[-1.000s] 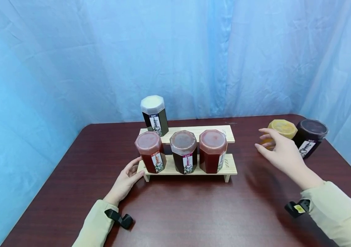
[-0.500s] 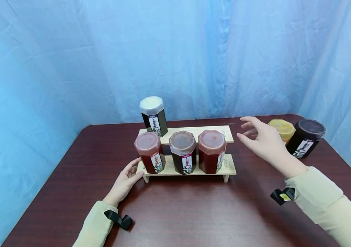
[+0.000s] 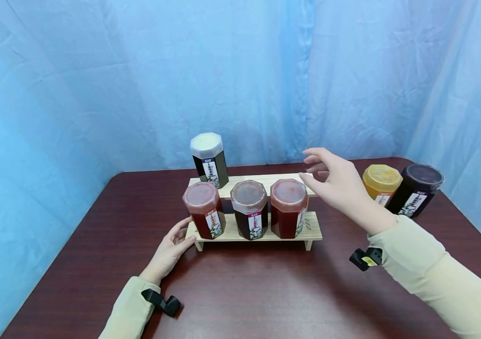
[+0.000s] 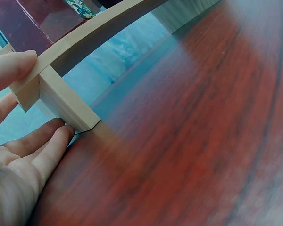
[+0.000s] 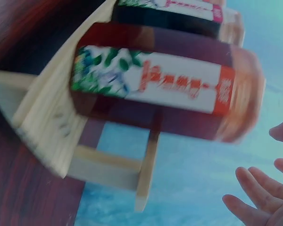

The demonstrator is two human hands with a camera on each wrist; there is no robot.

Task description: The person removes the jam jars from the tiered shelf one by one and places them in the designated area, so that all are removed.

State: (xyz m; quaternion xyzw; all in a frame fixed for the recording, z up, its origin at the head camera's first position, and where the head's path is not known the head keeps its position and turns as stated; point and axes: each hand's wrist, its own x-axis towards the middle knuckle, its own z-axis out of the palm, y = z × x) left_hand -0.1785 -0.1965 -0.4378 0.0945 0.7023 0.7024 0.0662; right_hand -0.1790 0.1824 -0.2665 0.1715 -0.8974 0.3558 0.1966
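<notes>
In the head view, a two-step wooden rack (image 3: 314,226) stands past the middle of the dark, glossy table (image 3: 240,282), towards its far edge. The left hand (image 3: 170,247) pinches the left end of the lower step, presumably to steady it. The right hand (image 3: 337,181) hovers by the upper step's right end, fingers curved and apart, holding nothing; that spread would suit a jar's width. A white-lidded jar (image 3: 208,162) takes the upper step's left end; a left red jar (image 3: 204,209), a dark jar (image 3: 250,209) and a right red jar (image 3: 289,209) line the lower one, labels forward, probably for reading. Near the table's far right corner stand a yellow jar (image 3: 381,181) and a black jar (image 3: 416,190); I can't tell if they touch.

In the left wrist view, the thumb presses on the pale, smooth plank's end while lower fingertips meet the square-cut leg (image 4: 68,101), a hold that likely checks sliding.

In the right wrist view, blurred, the right red jar shows flat, faceted sides, a cloudy lid and a leafy paper label (image 5: 151,82). The spread fingers are clear of it.
</notes>
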